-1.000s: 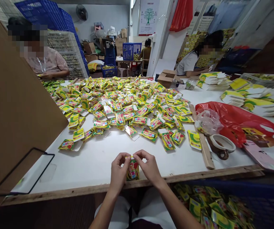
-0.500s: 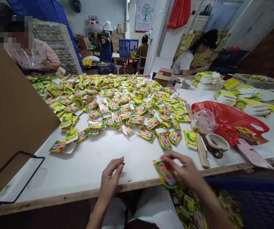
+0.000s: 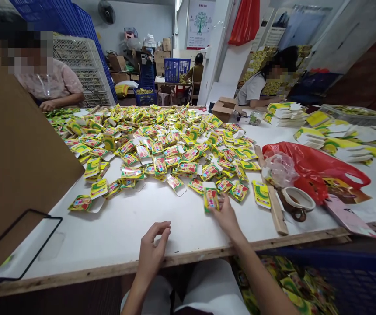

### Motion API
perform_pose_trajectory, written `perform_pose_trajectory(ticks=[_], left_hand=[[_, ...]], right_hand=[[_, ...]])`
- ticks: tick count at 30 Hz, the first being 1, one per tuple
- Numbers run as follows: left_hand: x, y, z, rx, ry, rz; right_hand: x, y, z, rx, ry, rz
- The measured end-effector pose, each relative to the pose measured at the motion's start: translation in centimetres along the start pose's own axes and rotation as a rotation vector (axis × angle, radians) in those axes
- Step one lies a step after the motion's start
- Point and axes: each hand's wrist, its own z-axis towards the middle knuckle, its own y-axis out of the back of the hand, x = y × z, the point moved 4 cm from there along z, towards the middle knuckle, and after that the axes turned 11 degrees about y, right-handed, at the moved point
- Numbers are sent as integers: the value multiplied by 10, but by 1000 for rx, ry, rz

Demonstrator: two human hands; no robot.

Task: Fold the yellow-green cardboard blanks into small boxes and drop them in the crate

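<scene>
Tabletop (image 3: pixel 109 236) space, white with a bare wooden edge, stretches out before us. Along our left side leans a tall brown cardboard sheet (image 3: pixel 20 144). Across the middle and far part of the surface we have a wide pile of packets (image 3: pixel 161 144), yellow and green, many with white flaps sticking out. Beyond it we see a person in a pink top (image 3: pixel 50 83) at the left and another in a white sleeve (image 3: pixel 253 89) at the right. Below the near edge, to our right, a blue basket (image 3: pixel 365 262) holds more packets. Above it on the surface lies a red plastic bag (image 3: pixel 315 162), and left of that a wooden strip (image 3: pixel 277 214). Our left hand (image 3: pixel 154 245) hangs near the edge, its grip loosely spread, fingers curled and thumb a little apart, with nothing visible in it. Our right hand (image 3: pixel 227 218) reaches to the pile's near side, its grip pinching the lower right of one packet (image 3: pixel 210 197). That packet has its white flap pointing away from us; we cannot tell whether it touches the surface.
</scene>
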Motion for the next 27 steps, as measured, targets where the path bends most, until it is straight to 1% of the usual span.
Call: perform_pose_trajectory(ticks=[2,5,7,9,11,13,15,16,18,21,24,27], left_hand=[[2,-2,2,-15,8,-16],[2,-7,8,-8,15,-42],[2,-10,10,25,32,-75],[-1,-11,10,73,41,-137],[-3,-10,7,104,42,-209],[-5,-9,3,106,43,-252],[-5,-8,-1,98,40,-263],[-4,-8,-2,101,38,-258],[-4,-9,-2,132,33,-220],[-6,-11,0,174,21,-141],[-9,-8,2,112,-27,-150],[-7,-4,2,57,-46,-257]], right_hand=[[14,-23,-18,89,-26,164],[37,-50,-47,212,-20,336],[52,-63,-61,293,1,415],[67,-70,-71,361,54,447],[79,-70,-75,388,123,434],[87,-64,-76,338,172,432],[90,-58,-75,274,187,484],[91,-55,-75,266,192,515],[91,-53,-74,315,209,545],[91,-53,-70,409,228,518],[94,-54,-65,394,234,488],[100,-57,-64,324,245,535]])
